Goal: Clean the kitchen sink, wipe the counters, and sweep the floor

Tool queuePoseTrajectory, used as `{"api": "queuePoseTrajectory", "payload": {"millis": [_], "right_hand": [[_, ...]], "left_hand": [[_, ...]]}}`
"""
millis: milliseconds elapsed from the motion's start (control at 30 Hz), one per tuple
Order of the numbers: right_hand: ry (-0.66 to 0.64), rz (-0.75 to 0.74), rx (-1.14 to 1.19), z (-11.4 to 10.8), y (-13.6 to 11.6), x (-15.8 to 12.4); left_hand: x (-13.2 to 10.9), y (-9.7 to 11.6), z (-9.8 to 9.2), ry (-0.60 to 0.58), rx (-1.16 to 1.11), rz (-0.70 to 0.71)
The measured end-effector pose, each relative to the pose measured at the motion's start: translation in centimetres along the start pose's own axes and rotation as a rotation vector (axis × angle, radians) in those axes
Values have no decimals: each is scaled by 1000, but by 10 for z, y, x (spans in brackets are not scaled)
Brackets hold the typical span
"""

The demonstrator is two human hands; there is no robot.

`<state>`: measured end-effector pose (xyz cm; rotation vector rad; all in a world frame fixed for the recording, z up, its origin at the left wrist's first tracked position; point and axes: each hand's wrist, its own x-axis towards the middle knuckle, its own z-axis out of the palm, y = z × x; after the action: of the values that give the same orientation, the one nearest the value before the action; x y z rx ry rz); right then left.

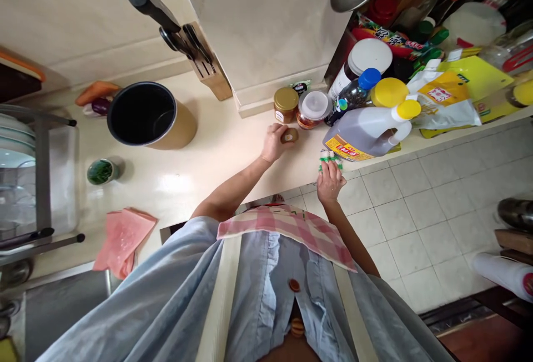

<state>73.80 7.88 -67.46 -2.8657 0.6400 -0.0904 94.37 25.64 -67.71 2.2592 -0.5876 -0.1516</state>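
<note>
On the counter, my left hand [273, 144] has its fingers closed around a small brownish round container [290, 136], seen from above; its kind is not clear. Just behind that stands a jar with a gold lid [285, 103], beside a clear-lidded jar [314, 107] with reddish contents. My right hand [330, 183] grips a green-and-white cloth [331, 157] at the counter's front edge. Close by the cloth is a large jug [362, 131] with a yellow cap and dark liquid inside.
A blue-capped bottle [358, 92], a white-lidded tub [368, 58] and seasoning bags [445, 98] crowd the right side. Leftward are a black-lined pot [179, 123], a knife block [208, 68], a small cup of greens [102, 171], a pink cloth [125, 237] and a dish rack [44, 167].
</note>
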Motion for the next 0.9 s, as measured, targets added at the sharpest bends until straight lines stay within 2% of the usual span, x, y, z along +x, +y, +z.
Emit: {"api": "queuePoseTrajectory", "payload": {"millis": [167,300,400,467,500,600,667,700,767,833,900], "right_hand": [[-56,-117,5,-5,-2,7],[-186,-313,34,-7,-12,49],[-273,-406,55,1,-48,91],[-323,-467,85,9,-83,98],[-353,-518,106,12,-99,92],[-465,-784,192,14,-129,49],[-538,-963,239,9,-125,23],[-569,-1003,247,6,-117,19],[-592,-939,228,-3,-95,29],[-543,-744,172,-9,-81,56],[-439,-565,133,-5,-88,78]], "left_hand": [[-8,-51,-44,202,44,-203],[2,-76,-57,256,48,-308],[9,-84,-58,260,9,-304],[5,-83,-59,307,-24,-272],[-2,-81,-62,347,-38,-258],[-44,-67,-77,459,-70,-259],[-87,-58,-92,481,-85,-306],[-112,-54,-100,482,-84,-334],[-162,-48,-115,500,-97,-421],[-207,-37,-123,531,-150,-553],[-240,-20,-123,568,-233,-682]]}}
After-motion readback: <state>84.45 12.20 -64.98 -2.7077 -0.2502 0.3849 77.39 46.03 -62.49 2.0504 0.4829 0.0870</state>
